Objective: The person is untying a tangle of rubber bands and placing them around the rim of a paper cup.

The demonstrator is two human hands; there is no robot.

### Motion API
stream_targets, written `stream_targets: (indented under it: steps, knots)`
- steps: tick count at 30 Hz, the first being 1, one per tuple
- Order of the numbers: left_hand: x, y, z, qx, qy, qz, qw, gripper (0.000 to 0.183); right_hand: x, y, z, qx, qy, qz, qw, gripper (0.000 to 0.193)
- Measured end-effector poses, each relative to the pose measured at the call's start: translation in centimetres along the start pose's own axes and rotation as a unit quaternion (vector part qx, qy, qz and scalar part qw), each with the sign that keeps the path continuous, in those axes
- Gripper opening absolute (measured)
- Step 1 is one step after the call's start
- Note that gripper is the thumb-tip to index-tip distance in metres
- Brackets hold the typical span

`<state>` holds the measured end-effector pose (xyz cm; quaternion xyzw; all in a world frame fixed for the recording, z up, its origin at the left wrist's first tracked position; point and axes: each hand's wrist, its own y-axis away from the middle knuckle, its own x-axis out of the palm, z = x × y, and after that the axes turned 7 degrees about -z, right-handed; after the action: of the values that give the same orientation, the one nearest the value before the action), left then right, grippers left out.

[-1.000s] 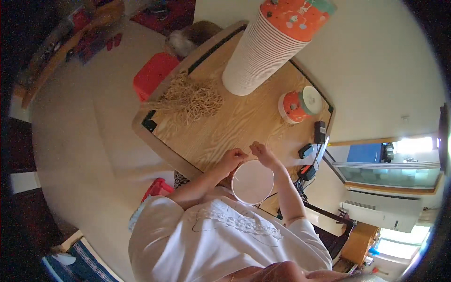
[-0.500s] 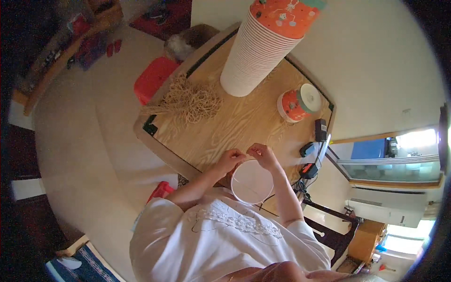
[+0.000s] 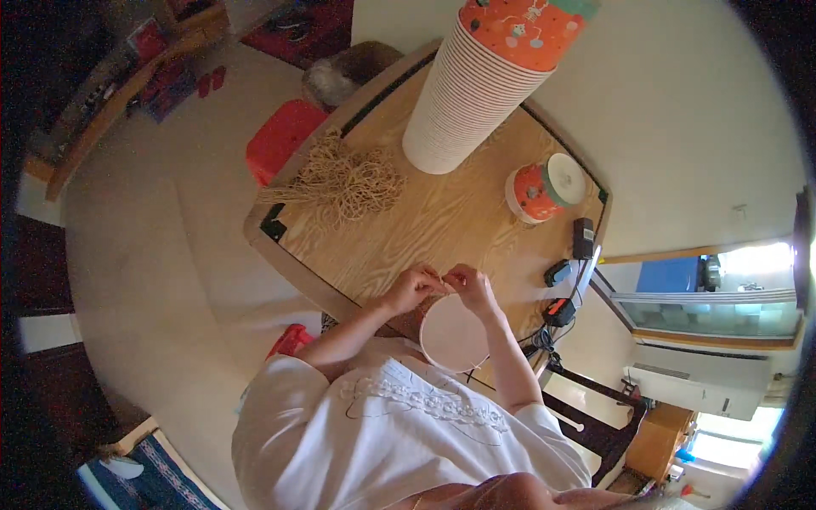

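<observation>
2 hands (image 3: 440,282) nearly meet above a bucket's rim

Closest is the person's white shirt (image 3: 416,446), with raised white decoration across the chest. Just beyond it is the bucket (image 3: 455,333), its pale, round mouth turned upward at the near edge of the table (image 3: 408,234).

At the bucket's far rim, the left hand (image 3: 414,286) and right hand (image 3: 467,285) face each other with bent fingers, the tips bunched and almost touching. Neither palm is spread. The tips are too small to tell whether either pinch is fully closed or grasps something thin.

Farther across the wood-grained tabletop, a tangled bundle of tan strands (image 3: 353,183) lies to the left. To the right are a black box (image 3: 583,238), a blue-and-black block (image 3: 557,272) and a black-and-red block (image 3: 558,312), with dark cables near the last.

Beyond these, a short orange-and-green bucket (image 3: 535,197) sits base up, and a tall stack of white-rimmed buckets (image 3: 472,102) rises beside the strands. Past the table's left edge is a red stool (image 3: 285,140).
</observation>
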<state>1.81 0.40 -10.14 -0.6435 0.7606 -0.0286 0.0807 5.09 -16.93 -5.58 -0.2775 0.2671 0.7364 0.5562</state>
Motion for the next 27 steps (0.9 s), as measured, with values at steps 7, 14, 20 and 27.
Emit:
stream_targets:
  steps: [7, 14, 20, 27]
  knots:
    - [0.8, 0.1, 0.3, -0.014, -0.093, 0.027, 0.995, 0.01, -0.2, 0.0, 0.9, -0.015, -0.001, 0.012, 1.0, 0.015]
    - [-0.3, -0.2, -3.0, -0.26, 0.173, 0.027, 0.95, 0.015, -0.8, 1.3, 2.6, -0.022, -0.009, -0.04, 0.999, 0.013]
    - [1.0, 0.4, -1.1, -0.336, 0.384, -0.018, 0.86, 0.017, 1.0, 3.2, 2.9, -0.063, 0.035, -0.151, 0.986, 0.008]
    - [1.2, 0.8, -0.3, -0.373, 0.45, -0.02, 0.811, 0.016, 1.5, 4.1, 3.0, -0.103, 0.072, -0.204, 0.971, 0.009]
